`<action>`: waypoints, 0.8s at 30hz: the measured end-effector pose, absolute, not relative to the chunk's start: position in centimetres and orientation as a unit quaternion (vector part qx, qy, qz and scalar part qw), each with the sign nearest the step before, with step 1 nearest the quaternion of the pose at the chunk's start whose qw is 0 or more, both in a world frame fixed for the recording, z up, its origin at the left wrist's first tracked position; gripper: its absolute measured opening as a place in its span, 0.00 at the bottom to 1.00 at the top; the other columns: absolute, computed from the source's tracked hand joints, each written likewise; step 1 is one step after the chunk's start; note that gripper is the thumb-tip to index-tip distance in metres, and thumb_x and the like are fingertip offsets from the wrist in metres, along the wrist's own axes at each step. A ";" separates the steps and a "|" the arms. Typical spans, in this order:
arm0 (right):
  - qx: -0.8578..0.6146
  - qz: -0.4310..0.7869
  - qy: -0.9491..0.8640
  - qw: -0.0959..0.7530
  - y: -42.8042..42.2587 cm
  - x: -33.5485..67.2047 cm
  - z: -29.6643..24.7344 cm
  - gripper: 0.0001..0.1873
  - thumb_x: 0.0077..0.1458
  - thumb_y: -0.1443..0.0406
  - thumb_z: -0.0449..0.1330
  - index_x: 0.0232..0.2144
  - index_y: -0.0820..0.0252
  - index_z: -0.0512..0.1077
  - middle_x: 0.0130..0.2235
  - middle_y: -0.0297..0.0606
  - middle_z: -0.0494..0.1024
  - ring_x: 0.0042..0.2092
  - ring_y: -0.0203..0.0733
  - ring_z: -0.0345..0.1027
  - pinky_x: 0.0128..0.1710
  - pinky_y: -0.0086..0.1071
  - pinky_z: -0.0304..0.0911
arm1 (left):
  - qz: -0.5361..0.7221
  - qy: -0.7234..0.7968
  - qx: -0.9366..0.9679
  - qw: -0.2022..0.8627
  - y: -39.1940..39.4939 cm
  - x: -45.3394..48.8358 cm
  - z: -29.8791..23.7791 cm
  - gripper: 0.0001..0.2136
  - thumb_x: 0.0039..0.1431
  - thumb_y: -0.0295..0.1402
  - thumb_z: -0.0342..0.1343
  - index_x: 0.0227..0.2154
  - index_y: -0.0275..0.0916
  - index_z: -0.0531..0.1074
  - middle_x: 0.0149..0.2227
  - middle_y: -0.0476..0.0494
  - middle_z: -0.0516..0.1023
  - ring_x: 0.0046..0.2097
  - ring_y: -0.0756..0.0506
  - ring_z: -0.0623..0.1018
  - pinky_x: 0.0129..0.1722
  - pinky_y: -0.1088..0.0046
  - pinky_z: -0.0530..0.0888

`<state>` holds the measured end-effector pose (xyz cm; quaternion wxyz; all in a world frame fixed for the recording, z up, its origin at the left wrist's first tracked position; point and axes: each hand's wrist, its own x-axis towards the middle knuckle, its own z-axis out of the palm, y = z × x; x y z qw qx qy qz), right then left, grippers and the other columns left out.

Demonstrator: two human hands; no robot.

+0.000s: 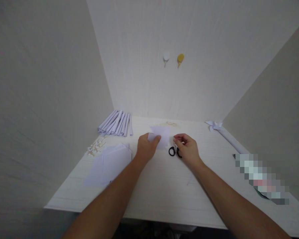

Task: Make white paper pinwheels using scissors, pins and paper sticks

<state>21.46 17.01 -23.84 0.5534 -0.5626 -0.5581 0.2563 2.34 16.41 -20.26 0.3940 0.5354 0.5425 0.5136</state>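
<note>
My left hand [147, 146] is closed on a small square of white paper [164, 134], thumb on top, and holds it near the middle of the table. Just to the right is a pair of scissors [171, 151] with black handle loops pointing towards me. The fingertips of my right hand [186, 147] are pinched together at the blade end of the scissors. This hand covers part of one loop and most of the blades.
Rolled paper tubes [118, 123] lie at the back left, with a small pile of whitish bits [96, 146] before them. Paper sheets [112, 166] lie left. A paper pinwheel [215, 125], a long tube [230, 141] and a blurred packet [260, 179] are right. Walls enclose three sides.
</note>
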 end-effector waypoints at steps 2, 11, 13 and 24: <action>-0.572 0.239 -0.576 0.533 16.7 21.2 -23.8 0.13 0.51 0.56 0.63 0.34 0.60 0.79 0.31 0.39 0.80 0.31 0.43 0.70 0.30 0.34 0.64 | 0.527 0.545 0.525 0.387 16.0 1.6 -19.3 0.13 0.51 0.41 0.62 0.24 0.35 0.78 0.25 0.44 0.81 0.28 0.44 0.77 0.30 0.70 0.72; -0.509 0.242 -0.740 0.367 17.4 12.8 -19.1 0.09 0.57 0.60 0.63 0.34 0.58 0.80 0.33 0.38 0.83 0.33 0.41 0.74 0.35 0.34 0.66 | 0.592 0.609 0.450 0.275 11.9 -10.5 -15.9 0.14 0.49 0.42 0.64 0.29 0.34 0.81 0.29 0.40 0.85 0.30 0.42 0.81 0.29 0.69 0.76; -0.472 0.247 -0.786 0.314 18.0 8.5 -18.0 0.06 0.57 0.65 0.64 0.35 0.58 0.81 0.35 0.37 0.84 0.37 0.41 0.76 0.38 0.33 0.68 | 0.618 0.637 0.409 0.210 11.1 -13.5 -16.4 0.14 0.47 0.42 0.65 0.30 0.35 0.81 0.31 0.41 0.86 0.33 0.40 0.83 0.32 0.69 0.77; -0.384 0.200 -0.900 0.052 21.8 -7.3 -18.8 0.18 0.67 0.60 0.62 0.55 0.60 0.72 0.56 0.45 0.75 0.52 0.49 0.74 0.50 0.48 0.73 | 0.628 0.678 0.332 0.190 8.0 -19.0 -18.3 0.12 0.47 0.41 0.65 0.28 0.36 0.81 0.32 0.41 0.87 0.36 0.37 0.86 0.37 0.64 0.81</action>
